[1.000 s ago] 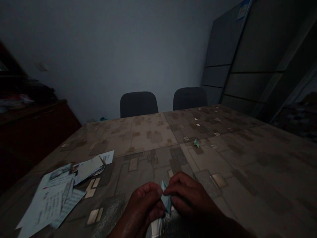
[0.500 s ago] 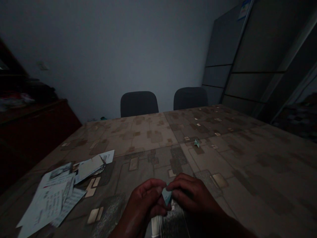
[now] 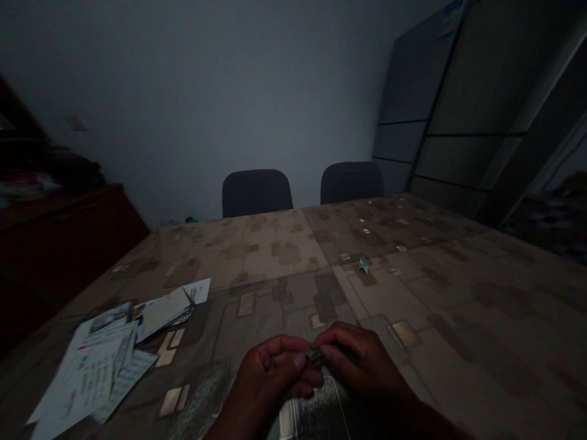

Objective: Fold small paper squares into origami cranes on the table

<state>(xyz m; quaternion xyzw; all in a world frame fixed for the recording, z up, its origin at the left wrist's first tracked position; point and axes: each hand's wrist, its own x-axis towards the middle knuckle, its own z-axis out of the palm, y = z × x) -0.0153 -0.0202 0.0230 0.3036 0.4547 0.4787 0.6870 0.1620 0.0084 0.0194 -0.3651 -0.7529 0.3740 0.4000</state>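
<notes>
Low in the middle of the view, my left hand [image 3: 275, 371] and my right hand [image 3: 362, 360] come together over the table. Pinched between the fingertips of both is a small folded piece of paper [image 3: 314, 354], mostly hidden by my fingers. A small pale blue-green origami figure [image 3: 364, 264] stands farther out on the patterned table top [image 3: 413, 299], beyond my right hand and apart from it.
A loose pile of printed papers and cards [image 3: 87, 373] lies at the left of the table. A white strip [image 3: 288, 421] and a dark textured patch sit below my hands. Two dark chairs [image 3: 257, 194] [image 3: 351, 183] stand at the far edge, with a dark sideboard [image 3: 64, 238] left and tall grey panels [image 3: 458, 122] right.
The pale paper showing between my fingers has shrunk to a small, darker bit. My hands have drawn closer around it. The origami figure and the paper pile have not moved.
</notes>
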